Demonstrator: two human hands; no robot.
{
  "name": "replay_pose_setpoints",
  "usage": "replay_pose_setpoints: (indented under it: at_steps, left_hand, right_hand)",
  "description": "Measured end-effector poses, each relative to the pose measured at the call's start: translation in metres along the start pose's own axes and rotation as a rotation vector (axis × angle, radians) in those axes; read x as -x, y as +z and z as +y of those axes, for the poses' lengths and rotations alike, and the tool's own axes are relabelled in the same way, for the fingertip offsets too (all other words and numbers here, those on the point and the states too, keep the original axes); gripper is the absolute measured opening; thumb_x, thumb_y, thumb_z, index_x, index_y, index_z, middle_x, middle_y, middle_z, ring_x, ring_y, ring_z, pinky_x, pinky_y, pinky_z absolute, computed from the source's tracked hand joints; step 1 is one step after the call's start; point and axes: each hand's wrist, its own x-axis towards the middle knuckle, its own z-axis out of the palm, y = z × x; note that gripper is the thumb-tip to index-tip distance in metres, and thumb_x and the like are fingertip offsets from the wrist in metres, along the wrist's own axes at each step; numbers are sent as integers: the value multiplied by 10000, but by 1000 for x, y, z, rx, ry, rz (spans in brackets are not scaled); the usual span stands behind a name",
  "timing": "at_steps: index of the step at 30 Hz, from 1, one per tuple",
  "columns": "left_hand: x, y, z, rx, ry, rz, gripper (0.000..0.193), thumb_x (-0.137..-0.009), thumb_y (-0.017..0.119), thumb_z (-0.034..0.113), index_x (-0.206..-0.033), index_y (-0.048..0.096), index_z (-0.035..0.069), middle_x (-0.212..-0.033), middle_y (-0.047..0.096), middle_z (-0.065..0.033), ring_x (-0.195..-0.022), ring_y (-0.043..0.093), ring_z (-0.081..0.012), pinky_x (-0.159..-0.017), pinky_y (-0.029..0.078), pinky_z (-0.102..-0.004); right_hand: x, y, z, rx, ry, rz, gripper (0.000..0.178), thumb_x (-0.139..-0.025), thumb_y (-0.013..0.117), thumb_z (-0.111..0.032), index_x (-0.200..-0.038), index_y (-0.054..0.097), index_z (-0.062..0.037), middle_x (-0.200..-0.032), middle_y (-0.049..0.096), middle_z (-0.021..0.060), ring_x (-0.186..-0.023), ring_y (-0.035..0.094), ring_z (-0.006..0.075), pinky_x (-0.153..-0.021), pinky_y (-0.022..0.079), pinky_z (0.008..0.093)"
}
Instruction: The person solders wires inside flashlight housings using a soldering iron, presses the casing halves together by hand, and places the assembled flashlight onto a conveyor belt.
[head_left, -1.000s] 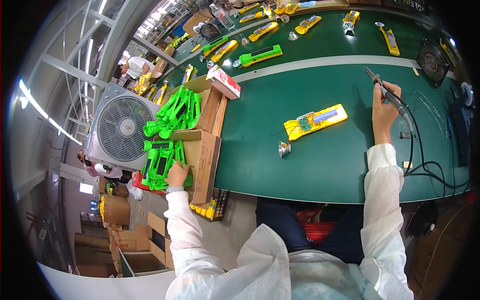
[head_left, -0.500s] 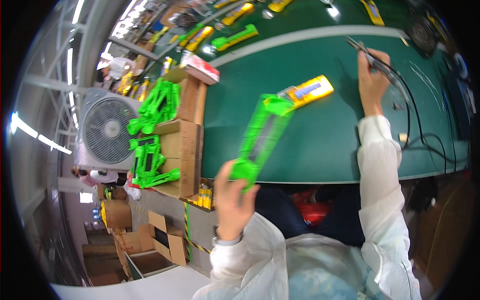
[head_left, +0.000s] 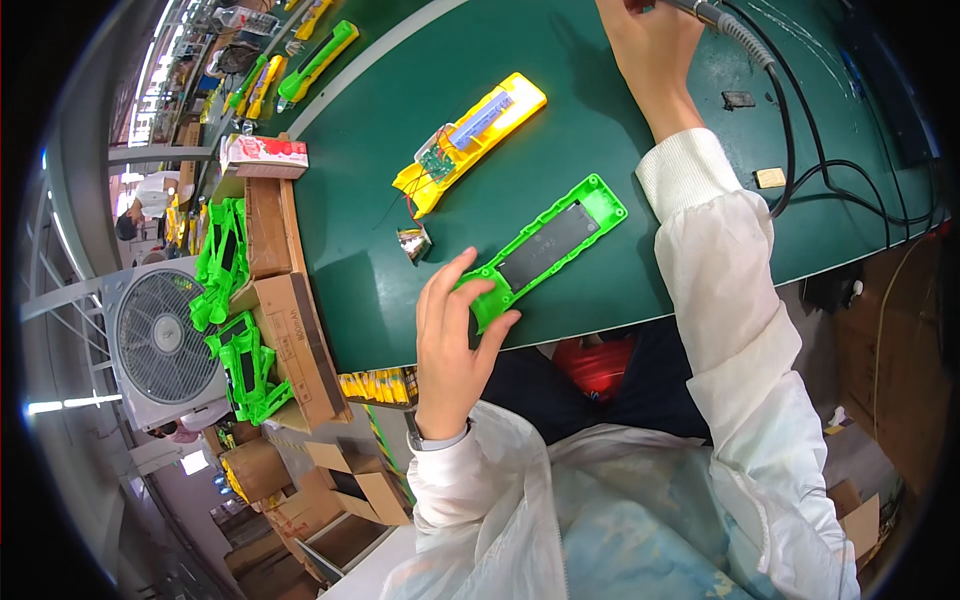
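The green shell (head_left: 548, 246) slants across the table (head_left: 610, 275), near its front edge (head_left: 600, 330). The left hand (head_left: 450, 345) curves round the near end, grip unclear; the right hand (head_left: 655, 45), arm outstretched, clasps a corded tool (head_left: 706, 13). The table stretches between shell and right sleeve (head_left: 715, 240).

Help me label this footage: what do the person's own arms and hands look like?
The left hand and right hand wear no gloves. Loose, thin white sleeves cover both arms; the right one ends in a ribbed cuff. A greyish band, perhaps a watch, is on the left wrist.
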Motion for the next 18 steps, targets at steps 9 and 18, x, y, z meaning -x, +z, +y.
replay_pose_setpoints:
  at_steps: [9,18]
  left_hand:
    - [-9,2,-4,-136,13,0,305,-794,591,52,-1098,611,53,-1154,529,-115,-1049,514,-286,-903,394,-357]
    - [-13,-2,-22,-115,10,68,277,-827,543,6,-1093,613,44,-1210,507,-122,-1099,496,-282,-948,363,-351]
  right_hand:
    - [0,4,6,35,-81,13,137,-755,634,-94,-788,513,-41,-590,510,32,-504,476,101,-478,388,259]
    - [2,7,6,21,-108,6,147,-757,633,-96,-778,496,-47,-583,496,18,-488,456,94,-467,380,253]
